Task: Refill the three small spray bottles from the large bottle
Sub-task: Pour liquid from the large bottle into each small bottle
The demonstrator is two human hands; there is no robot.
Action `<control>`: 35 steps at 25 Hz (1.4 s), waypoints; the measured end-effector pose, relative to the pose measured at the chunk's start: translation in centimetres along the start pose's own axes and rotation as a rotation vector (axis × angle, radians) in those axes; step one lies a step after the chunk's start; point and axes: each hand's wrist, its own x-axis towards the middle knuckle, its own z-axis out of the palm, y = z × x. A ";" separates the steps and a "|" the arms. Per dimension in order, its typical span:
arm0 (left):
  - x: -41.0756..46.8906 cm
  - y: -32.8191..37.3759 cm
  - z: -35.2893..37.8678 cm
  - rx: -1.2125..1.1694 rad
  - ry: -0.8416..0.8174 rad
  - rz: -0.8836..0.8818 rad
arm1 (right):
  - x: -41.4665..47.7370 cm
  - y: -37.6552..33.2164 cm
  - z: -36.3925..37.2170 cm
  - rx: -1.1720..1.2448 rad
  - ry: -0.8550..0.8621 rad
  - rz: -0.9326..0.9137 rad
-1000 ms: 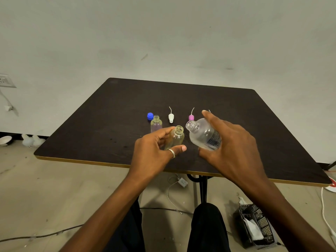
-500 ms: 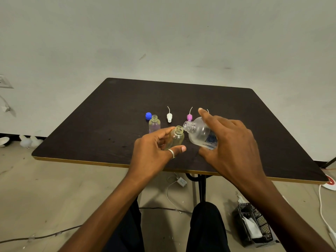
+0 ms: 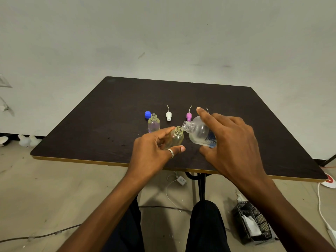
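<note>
My left hand grips a small clear uncapped bottle, tilted slightly right, above the dark table. My right hand holds the large clear bottle with a blue label, tipped left so its open neck meets the small bottle's mouth. A second small uncapped bottle stands upright behind my left hand. A white spray head and a pink spray head lie further back, and the tube of a third spray head shows behind my right index finger. A blue cap lies at the left.
The table's near edge runs just under my wrists. On the floor lie cables, a black mesh basket at the right and white objects by the wall at the left.
My right hand has tipped the large bottle further left and brought its neck down to the small bottle's mouth. My left hand has kept its hold on the small bottle.
</note>
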 end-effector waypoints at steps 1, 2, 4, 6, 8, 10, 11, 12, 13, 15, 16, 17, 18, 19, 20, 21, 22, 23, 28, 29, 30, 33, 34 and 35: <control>0.0 0.0 0.0 -0.002 -0.001 -0.002 | 0.0 0.0 0.0 -0.002 0.001 -0.003; -0.1 0.0 0.0 -0.004 -0.002 -0.004 | 0.0 0.0 0.0 -0.006 -0.001 -0.005; -0.1 0.0 0.0 -0.004 -0.004 -0.006 | 0.0 0.0 0.0 -0.016 -0.004 -0.009; -0.1 0.0 -0.1 -0.003 -0.007 -0.010 | 0.0 -0.1 0.0 -0.027 -0.001 -0.012; -0.1 0.0 -0.1 -0.001 -0.012 -0.018 | 0.1 -0.1 0.0 -0.046 0.004 -0.018; -0.1 0.0 -0.1 0.000 -0.019 -0.028 | 0.1 -0.1 0.0 -0.062 0.016 -0.024; -0.1 0.0 -0.1 0.002 -0.023 -0.030 | 0.0 -0.1 0.0 -0.066 0.023 -0.027; -0.1 0.0 -0.1 0.004 -0.025 -0.031 | 0.0 -0.1 0.0 -0.068 0.030 -0.030; -0.1 0.1 -0.1 0.007 -0.027 -0.032 | 0.0 0.0 0.1 -0.066 0.035 -0.033; -0.1 0.1 -0.1 0.009 -0.030 -0.036 | 0.1 0.0 0.1 -0.063 0.038 -0.038; -0.1 0.1 -0.1 0.008 -0.030 -0.038 | 0.1 0.1 0.2 -0.063 0.035 -0.039; -0.1 0.1 -0.1 0.007 -0.030 -0.039 | 0.0 0.1 0.2 -0.065 0.030 -0.041; -0.2 0.1 -0.1 0.007 -0.032 -0.038 | 0.0 0.1 0.3 -0.067 0.024 -0.042; -0.2 0.1 -0.1 0.009 -0.035 -0.038 | 0.0 0.2 0.3 -0.068 0.019 -0.043; -0.2 0.1 -0.1 0.011 -0.036 -0.039 | 0.0 0.2 0.3 -0.068 0.018 -0.043; -0.2 0.1 -0.1 0.014 -0.037 -0.042 | 0.0 0.2 0.4 -0.065 0.021 -0.044; -0.2 0.0 -0.1 0.014 -0.037 -0.044 | 0.0 0.2 0.4 -0.063 0.026 -0.047; -0.2 0.0 -0.1 0.014 -0.039 -0.046 | 0.0 0.2 0.5 -0.062 0.030 -0.051; -0.2 0.0 0.0 0.012 -0.037 -0.053 | 0.0 0.4 0.6 -0.067 0.025 -0.054; -0.2 0.0 0.0 0.010 -0.036 -0.055 | 0.0 0.4 0.6 -0.068 0.024 -0.054; -0.2 -0.1 0.0 0.009 -0.034 -0.058 | 0.0 0.4 0.6 -0.070 0.024 -0.055; -0.1 -0.1 0.0 0.023 -0.036 -0.057 | 0.0 0.4 0.7 -0.061 0.029 -0.059; -0.1 -0.2 0.0 0.028 -0.038 -0.055 | 0.0 0.4 0.7 -0.060 0.029 -0.061; -0.1 -0.2 0.0 0.032 -0.039 -0.053 | 0.0 0.4 0.7 -0.062 0.027 -0.063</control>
